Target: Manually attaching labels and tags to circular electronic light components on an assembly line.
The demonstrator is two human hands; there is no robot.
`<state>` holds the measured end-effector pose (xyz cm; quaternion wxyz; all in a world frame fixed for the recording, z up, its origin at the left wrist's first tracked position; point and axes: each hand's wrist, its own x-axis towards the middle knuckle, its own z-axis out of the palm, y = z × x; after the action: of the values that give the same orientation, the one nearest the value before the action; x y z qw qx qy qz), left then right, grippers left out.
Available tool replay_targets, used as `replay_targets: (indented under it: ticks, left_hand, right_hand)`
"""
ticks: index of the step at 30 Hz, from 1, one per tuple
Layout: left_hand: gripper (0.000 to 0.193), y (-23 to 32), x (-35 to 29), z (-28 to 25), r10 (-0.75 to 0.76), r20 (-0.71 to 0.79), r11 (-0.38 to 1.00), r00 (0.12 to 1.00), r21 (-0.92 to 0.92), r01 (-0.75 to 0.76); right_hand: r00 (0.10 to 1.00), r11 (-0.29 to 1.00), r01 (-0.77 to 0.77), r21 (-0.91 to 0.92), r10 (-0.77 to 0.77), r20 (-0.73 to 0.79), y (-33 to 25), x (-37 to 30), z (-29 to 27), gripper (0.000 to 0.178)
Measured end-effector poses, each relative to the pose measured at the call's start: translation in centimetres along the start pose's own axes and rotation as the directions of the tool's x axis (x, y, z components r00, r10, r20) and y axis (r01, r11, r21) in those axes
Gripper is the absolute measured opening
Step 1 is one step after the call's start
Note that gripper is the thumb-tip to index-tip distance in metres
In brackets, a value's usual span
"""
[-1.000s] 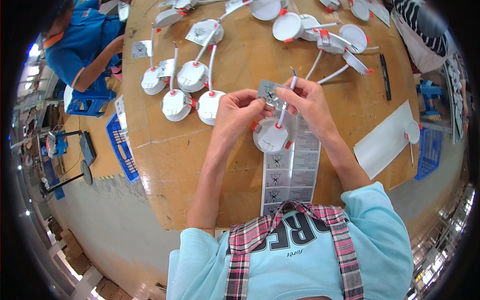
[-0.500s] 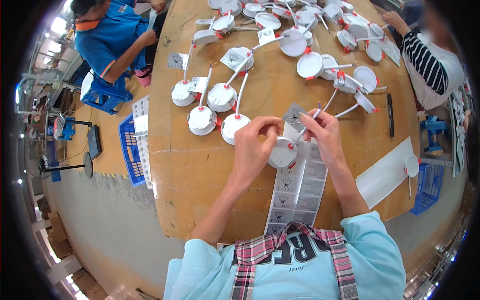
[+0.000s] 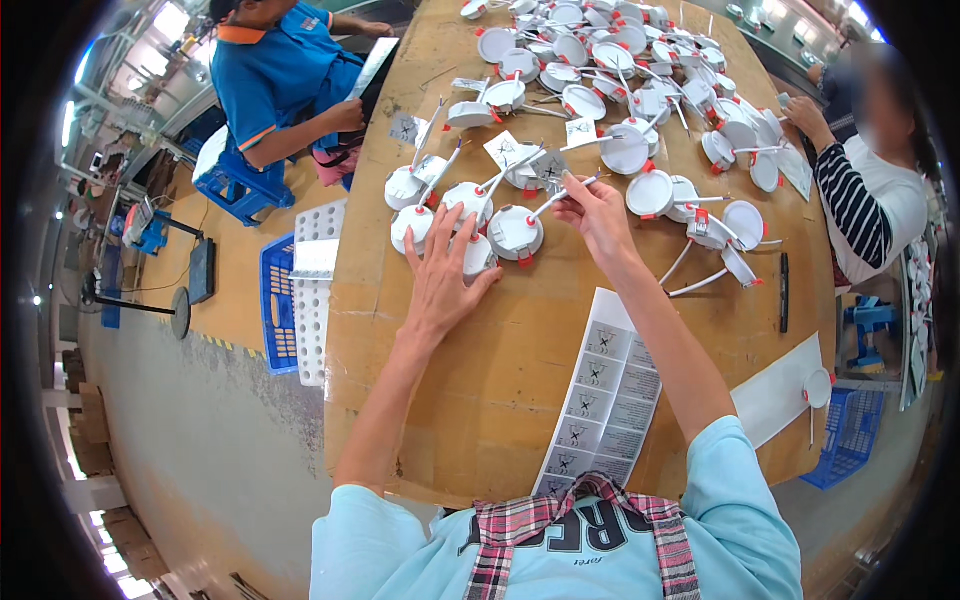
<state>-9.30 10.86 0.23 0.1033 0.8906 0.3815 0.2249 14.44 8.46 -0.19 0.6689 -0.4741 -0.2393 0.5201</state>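
Round white downlights with red clips and short white cables stand in a cluster at the middle left of the table. My left hand lies over the near ones, fingers spread, its fingertips touching their tops. Beside it, one downlight rests on the table with its cable slanting up to the right. My right hand pinches the end of that cable. A silver label shows at its fingertips. Toward me lies a sheet of silver printed labels.
Many more downlights crowd the far table. A black marker and a white sheet lie at the right. Two co-workers sit at the far left and right. Blue crates stand beside the table.
Both hands have moved forward and left from above the label sheet. The downlight now stands by the cluster; my left hand has let go of it and spread over its neighbours.
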Motion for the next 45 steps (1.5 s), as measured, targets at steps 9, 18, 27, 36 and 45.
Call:
replay_targets:
  ticks: [9, 18, 27, 36, 45]
  left_hand:
    - [0.113, -3.5, 0.7, -0.7, -0.133, -0.229, 0.989, 0.964, 0.039, 0.146]
    - [0.085, -6.9, 6.2, 2.0, -0.025, -0.251, 0.999, 0.968, -0.053, 0.012]
    - [0.068, -10.5, 8.7, 1.8, 0.028, -0.233, 0.990, 0.972, -0.127, -0.059]
    - [0.056, -15.2, 9.4, 0.0, -0.083, -0.425, 0.994, 0.901, 0.028, 0.105]
    - [0.073, -3.9, 5.0, 0.3, 0.065, -0.336, 0.996, 0.940, -0.036, -0.082]
  right_hand:
    - [0.991, 0.905, 0.120, -0.409, -0.085, 0.101, 0.9, 1.6, 0.1, 0.071]
    - [0.980, 0.913, 0.169, -0.371, -0.116, 0.160, 1.1, 5.4, 3.0, 0.046]
    - [0.980, 0.902, 0.195, -0.385, -0.195, 0.041, 3.4, 7.0, 4.7, 0.039]
    - [0.983, 0.836, 0.181, -0.519, -0.130, 0.134, 2.1, 3.5, 6.9, 0.083]
    - [0.958, 0.758, 0.274, -0.592, -0.269, 0.099, -1.7, -3.6, -0.9, 0.046]
